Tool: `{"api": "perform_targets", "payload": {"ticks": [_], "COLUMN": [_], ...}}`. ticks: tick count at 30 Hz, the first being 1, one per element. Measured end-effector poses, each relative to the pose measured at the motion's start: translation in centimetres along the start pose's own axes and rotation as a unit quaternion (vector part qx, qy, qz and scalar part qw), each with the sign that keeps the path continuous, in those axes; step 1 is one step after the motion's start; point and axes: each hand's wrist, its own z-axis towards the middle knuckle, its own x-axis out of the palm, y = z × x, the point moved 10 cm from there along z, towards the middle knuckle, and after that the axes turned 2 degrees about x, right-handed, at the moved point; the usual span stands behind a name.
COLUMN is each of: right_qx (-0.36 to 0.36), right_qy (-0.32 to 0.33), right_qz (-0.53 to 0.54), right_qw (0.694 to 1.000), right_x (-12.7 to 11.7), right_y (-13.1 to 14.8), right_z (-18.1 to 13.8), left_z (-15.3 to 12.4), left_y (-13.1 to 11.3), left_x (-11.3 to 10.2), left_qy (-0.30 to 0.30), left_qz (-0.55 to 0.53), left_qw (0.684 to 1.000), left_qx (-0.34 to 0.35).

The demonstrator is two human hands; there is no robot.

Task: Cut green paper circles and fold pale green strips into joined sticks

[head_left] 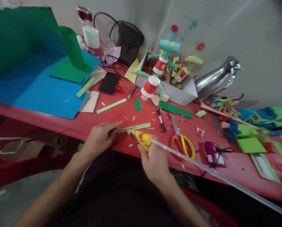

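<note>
My right hand [155, 159] is wrapped round a yellow hot glue gun [143, 138], with a long clear glue stick [202, 166] running out of its back towards the lower right. The gun's nozzle points left, over a pale green paper strip [138, 126] lying on the table. At the strip's left end, my left hand [100, 137] has its thumb and fingers closed on the paper. Another pale green strip [111, 106] lies farther back. Beyond my hands stands a red paper-cup figure [150, 87] with coiled green paper arms and no head visible.
Scissors [185, 146], a marker [161, 119] and a dark green strip [175, 109] lie right of centre. A white box [182, 93] holds finished-looking cup figures. A phone [109, 83], blue card [48, 97], a metal jug [214, 78] and a purple box [213, 154] surround the work.
</note>
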Motion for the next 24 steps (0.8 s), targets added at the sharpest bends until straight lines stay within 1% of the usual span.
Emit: {"api": "perform_targets", "payload": {"ticks": [4, 7, 12, 15, 18, 22, 24], "right_qx": [0.002, -0.016, 0.0, -0.007, 0.018, 0.094, 0.111], "right_qy": [0.007, 0.021, 0.012, 0.02, 0.019, 0.008, 0.01], "right_qz": [0.004, 0.014, -0.01, 0.001, 0.013, 0.033, 0.04], "right_qw": [1.0, 1.0, 1.0, 1.0, 1.0, 0.995, 0.993], "right_x": [0.3, 0.7, 0.8, 1.0, 0.5, -0.7, -0.7], "right_y": [0.8, 1.6, 1.4, 1.3, -0.2, -3.7, -4.1], "right_z": [0.0, 0.2, 0.3, 0.4, 0.9, 1.3, 1.1], "left_z": [0.1, 0.2, 0.1, 0.0, -0.2, -0.6, -0.7], "left_y": [0.1, 0.2, 0.3, 0.4, 0.3, -0.3, -0.6], "left_x": [-0.4, -0.4, -0.6, -0.5, -0.3, 0.0, -0.1], "left_qy": [0.001, 0.001, -0.016, -0.016, -0.017, -0.028, -0.044], "left_qz": [0.01, -0.004, -0.02, -0.019, 0.008, 0.061, 0.074], "left_qw": [1.0, 1.0, 1.0, 0.999, 0.999, 0.994, 0.992], "left_qx": [0.001, 0.007, 0.014, 0.02, 0.043, 0.082, 0.093]}}
